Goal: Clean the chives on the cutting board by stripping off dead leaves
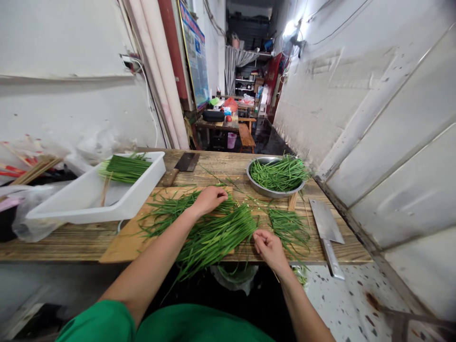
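A thick pile of garlic chives (221,232) lies across the cutting board (124,242) and over the table's front edge. Above its far side is my left hand (210,198), fingers bent and pinched together; what they hold, if anything, I cannot make out. My right hand (269,247) is at the cut ends of the pile, thumb and fingertips closed together. Whether a thin stalk sits between them is too small to tell. A smaller heap of chives (288,225) rests just beyond my right hand.
A metal bowl (276,194) full of chives stands at the back right. One cleaver (327,228) lies on the right, its handle past the edge; another cleaver (187,162) lies behind the board. At left, a white tray (81,216) holds bundled chives. Below the table is a lined bin (235,280).
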`<state>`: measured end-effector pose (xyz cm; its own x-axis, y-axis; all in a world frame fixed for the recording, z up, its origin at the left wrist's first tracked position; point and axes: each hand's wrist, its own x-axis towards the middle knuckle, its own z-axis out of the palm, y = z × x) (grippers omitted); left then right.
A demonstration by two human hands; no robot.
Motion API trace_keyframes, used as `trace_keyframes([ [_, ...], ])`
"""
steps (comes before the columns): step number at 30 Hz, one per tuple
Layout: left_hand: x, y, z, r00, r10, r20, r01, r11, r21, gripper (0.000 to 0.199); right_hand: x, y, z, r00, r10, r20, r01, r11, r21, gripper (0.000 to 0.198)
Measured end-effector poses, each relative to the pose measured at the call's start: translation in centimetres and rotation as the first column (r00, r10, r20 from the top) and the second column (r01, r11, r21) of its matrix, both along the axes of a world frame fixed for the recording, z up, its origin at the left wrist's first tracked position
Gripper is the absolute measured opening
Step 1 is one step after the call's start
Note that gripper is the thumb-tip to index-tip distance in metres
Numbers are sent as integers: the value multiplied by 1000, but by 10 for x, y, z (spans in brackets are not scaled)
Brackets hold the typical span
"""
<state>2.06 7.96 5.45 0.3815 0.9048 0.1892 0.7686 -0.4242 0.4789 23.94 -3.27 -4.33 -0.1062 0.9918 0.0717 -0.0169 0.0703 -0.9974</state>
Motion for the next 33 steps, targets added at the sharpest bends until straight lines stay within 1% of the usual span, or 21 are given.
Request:
trace_keyframes([
  [4,8,0,-5,999,-8,34,9,1000,-17,19,1,0,0,1000,2,13,-2,1000,12,28],
  [10,20,0,-13,994,34,104,-28,998,-55,19,1,0,3,1000,-2,17,2,1000,25,28],
  [15,25,0,-17,991,32,130,-26,999,-45,19,1,0,3,1000,5,15,-5,1000,19,29],
  [18,26,1,-19,988,54,141,-50,998,-35,21,0,0,4,1000,7,9,-7,1000,18,29],
  [26,26,0,-17,987,81,142,-74,996,-53,21,0,0,4,1000,-4,12,4,1000,13,31],
  [33,24,1,-18,989,51,138,-45,998,-41,19,1,1,0,1000,9,9,-9,1000,-3,33],
])
